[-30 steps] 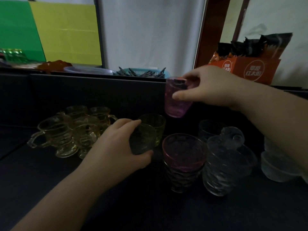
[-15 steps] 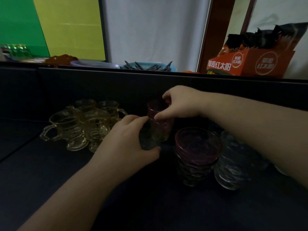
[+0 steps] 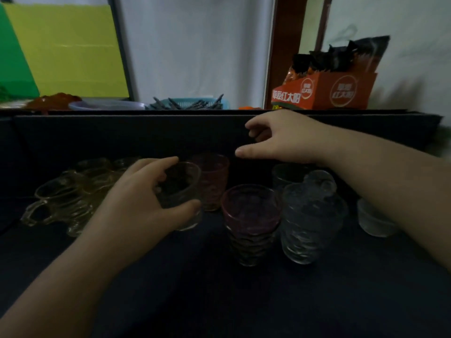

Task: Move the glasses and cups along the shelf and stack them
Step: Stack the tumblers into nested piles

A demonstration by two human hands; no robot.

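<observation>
My left hand (image 3: 144, 203) is wrapped around a small dark clear glass (image 3: 179, 191) standing on the dark shelf (image 3: 244, 301). Just behind it a pink glass (image 3: 212, 176) sits nested inside a yellowish glass. My right hand (image 3: 280, 140) hovers above and to the right of the pink glass with its fingers apart, holding nothing. In front, a purple-rimmed glass (image 3: 250, 211) rests on top of a ribbed stack. Beside that stands a clear ribbed stack (image 3: 310, 220).
A cluster of amber handled cups (image 3: 70, 191) fills the shelf's left side. A frosted small cup (image 3: 374, 220) sits at the right. The raised back ledge carries an orange box (image 3: 324, 91), a blue basket (image 3: 190, 103) and dishes.
My right hand lowered the pink glass into the yellowish glass, let go and lifted away to the right. My left hand stayed on the dark glass.
</observation>
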